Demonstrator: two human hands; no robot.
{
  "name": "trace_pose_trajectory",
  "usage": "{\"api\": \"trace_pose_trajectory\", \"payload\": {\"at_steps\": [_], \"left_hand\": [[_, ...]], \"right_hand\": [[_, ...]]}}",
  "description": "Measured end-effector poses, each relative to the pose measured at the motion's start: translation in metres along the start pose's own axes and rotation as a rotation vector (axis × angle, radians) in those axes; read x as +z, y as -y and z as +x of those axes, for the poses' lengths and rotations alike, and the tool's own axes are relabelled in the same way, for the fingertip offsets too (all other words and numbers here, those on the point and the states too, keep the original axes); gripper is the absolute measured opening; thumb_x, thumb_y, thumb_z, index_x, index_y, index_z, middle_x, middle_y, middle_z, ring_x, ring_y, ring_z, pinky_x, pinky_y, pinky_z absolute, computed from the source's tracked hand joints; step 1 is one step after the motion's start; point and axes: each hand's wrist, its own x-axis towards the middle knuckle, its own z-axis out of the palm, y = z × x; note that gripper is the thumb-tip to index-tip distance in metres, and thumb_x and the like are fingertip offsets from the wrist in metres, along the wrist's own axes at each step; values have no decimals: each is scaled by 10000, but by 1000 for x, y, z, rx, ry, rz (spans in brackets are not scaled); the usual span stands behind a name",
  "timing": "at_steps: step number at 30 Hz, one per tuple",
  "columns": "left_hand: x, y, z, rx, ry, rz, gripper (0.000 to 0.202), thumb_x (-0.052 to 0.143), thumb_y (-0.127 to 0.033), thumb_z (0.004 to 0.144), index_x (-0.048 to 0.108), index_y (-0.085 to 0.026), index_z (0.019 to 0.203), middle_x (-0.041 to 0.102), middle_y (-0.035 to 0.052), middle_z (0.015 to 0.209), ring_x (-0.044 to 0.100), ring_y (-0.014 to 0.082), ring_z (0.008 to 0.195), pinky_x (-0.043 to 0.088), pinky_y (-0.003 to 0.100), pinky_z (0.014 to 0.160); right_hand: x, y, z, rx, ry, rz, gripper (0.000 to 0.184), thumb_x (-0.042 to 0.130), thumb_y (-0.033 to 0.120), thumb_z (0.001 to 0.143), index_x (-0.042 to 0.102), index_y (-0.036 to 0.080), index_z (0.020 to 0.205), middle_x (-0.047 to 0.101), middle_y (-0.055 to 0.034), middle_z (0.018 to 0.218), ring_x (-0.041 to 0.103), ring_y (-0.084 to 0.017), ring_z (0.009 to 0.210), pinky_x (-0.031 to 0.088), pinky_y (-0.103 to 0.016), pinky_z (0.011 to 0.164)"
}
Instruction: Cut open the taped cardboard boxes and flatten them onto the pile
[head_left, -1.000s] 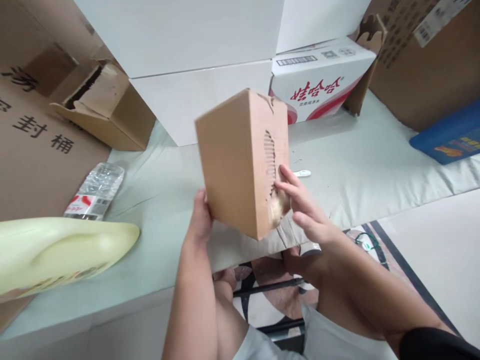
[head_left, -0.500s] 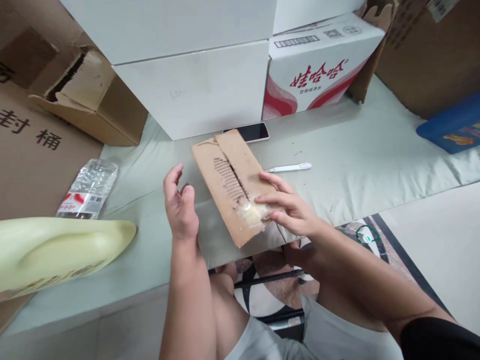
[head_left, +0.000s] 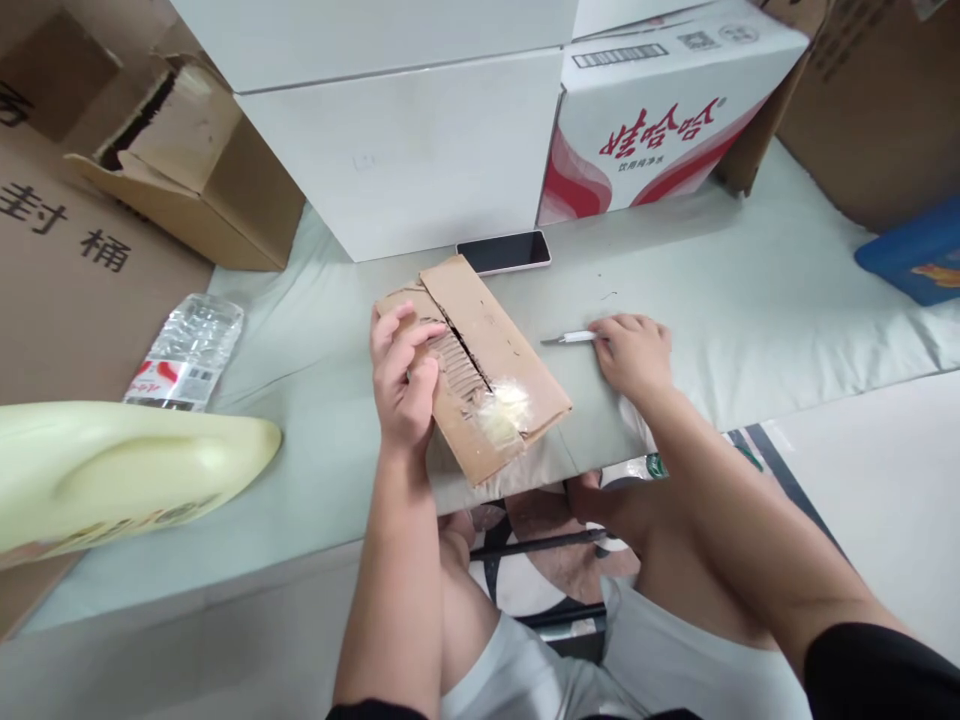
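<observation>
A flat cardboard box [head_left: 517,340] lies at a slant on the cloth-covered surface. Along its top runs a dark slit beside a row of drawn black lines, and a clear, yellowish lump of tape [head_left: 504,408] sits at its near end. My left hand [head_left: 405,375] grips the box's left side, its fingers bent over the top face. To the right of the box, my right hand [head_left: 636,350] is closed around the handle of a white craft knife [head_left: 576,337], which lies on the cloth. The thin blade points left toward the box; the handle's rear is hidden under my fingers.
A phone [head_left: 504,252] lies behind the box, against white cartons [head_left: 405,165]. Leftward are a water bottle [head_left: 187,350], a pale yellow jug [head_left: 142,470] and an opened brown carton [head_left: 225,180]. A blue container [head_left: 915,250] stands at far right. The surface's front edge is near my knees.
My right hand has left the taped end of the box and moved right onto the craft knife. My left hand, previously apart from the box, has come onto its left side.
</observation>
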Motion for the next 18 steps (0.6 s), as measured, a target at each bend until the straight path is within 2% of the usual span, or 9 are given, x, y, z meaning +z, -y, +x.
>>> {"api": "trace_pose_trajectory", "payload": {"at_steps": [2,4,6,8,11,14,16,18], "left_hand": [[2,0,-1,13,-8,-15,289,522,-284,905,737,-254,1096,556,77,1441,476,305,1472,291,531,1312],[4,-1,-2,29,-23,-34,287,521,-285,911,738,-254,1096,563,81,1426,490,305,1456,313,531,1299],[7,-3,-4,36,-41,-41,285,510,-282,922,737,-251,1092,568,85,1411,497,303,1447,322,533,1292],[10,-6,-6,33,-48,-27,287,495,-283,937,731,-249,1096,573,85,1401,498,299,1443,318,536,1293],[11,-10,-8,33,-45,14,292,475,-305,965,720,-245,1111,579,86,1398,493,302,1444,314,542,1294],[12,-13,-8,28,-48,32,295,466,-321,983,721,-241,1109,583,89,1392,492,303,1445,310,531,1296],[12,-14,-9,20,-54,27,295,466,-322,988,725,-239,1103,579,90,1391,493,302,1444,312,527,1295],[13,-14,-9,29,-62,15,300,462,-329,994,725,-233,1102,573,94,1389,490,309,1446,318,535,1289]], "right_hand": [[-4,2,-7,-21,-109,138,283,482,300,989,734,200,1070,762,-147,1052,672,-324,1051,491,-533,966],[-12,8,-21,-129,-246,472,231,525,331,1007,675,230,1150,736,-71,900,685,-225,812,555,-396,779],[-26,19,-41,-276,-328,852,204,575,329,1019,621,287,1213,699,7,842,619,-132,593,506,-265,560],[-44,28,-63,-380,-296,1106,144,591,255,1022,655,307,1140,701,29,843,591,-93,513,437,-219,447],[-69,37,-81,-457,-84,1333,312,517,156,1032,737,354,1128,735,14,826,686,-128,612,459,-239,432],[-81,41,-78,-556,72,1477,353,541,272,1021,724,467,1252,625,22,654,618,-155,542,481,-288,431],[-83,46,-71,-556,34,1466,312,625,375,975,724,447,1263,485,23,581,519,-159,488,472,-308,430],[-84,52,-70,-537,-119,1370,242,691,437,929,742,391,1162,427,19,605,468,-154,495,475,-316,447]]}}
